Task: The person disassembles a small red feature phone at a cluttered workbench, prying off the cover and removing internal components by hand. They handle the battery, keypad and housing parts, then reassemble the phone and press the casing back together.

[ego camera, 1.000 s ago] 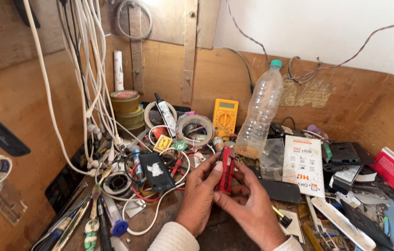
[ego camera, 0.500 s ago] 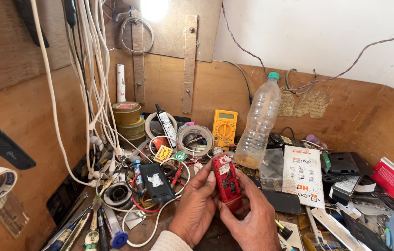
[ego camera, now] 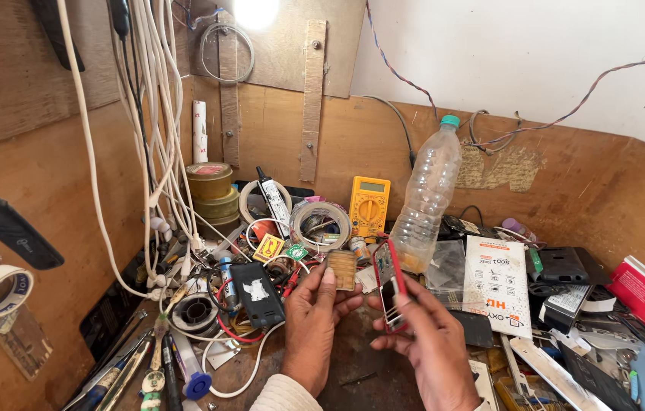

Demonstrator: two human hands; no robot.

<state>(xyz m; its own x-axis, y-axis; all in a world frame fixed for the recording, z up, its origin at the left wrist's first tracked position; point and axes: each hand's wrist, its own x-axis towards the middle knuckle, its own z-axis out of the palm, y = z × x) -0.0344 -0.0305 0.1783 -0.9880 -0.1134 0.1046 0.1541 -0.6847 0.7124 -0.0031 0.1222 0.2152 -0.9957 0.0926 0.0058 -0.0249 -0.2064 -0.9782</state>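
- Over the near middle of the cluttered table (ego camera: 353, 365), both hands are raised: the left hand (ego camera: 315, 323) pinches a small tan, ribbed rectangular part (ego camera: 342, 269) between thumb and fingertips, and the right hand (ego camera: 429, 342) grips a red-edged phone (ego camera: 389, 293) by its sides, held on edge with its narrow side toward the camera.
- The tan part sits just beside the phone's upper end, close to it but apart.
- By the look of it, this is a bench repair on the phone, at the point where a small piece is held separate from the body; whether it belongs inside the phone cannot be told.
- Any fitting move would call for turning the phone flat enough to show its face, then lining the piece up squarely with a steady pinch.
- Around the hands lie a black adapter (ego camera: 255, 293) among red and white wires, a yellow meter (ego camera: 369, 207), rolls of tape (ego camera: 321, 224), a clear plastic bottle (ego camera: 427, 199) standing upright, and a white printed packet (ego camera: 497, 283).
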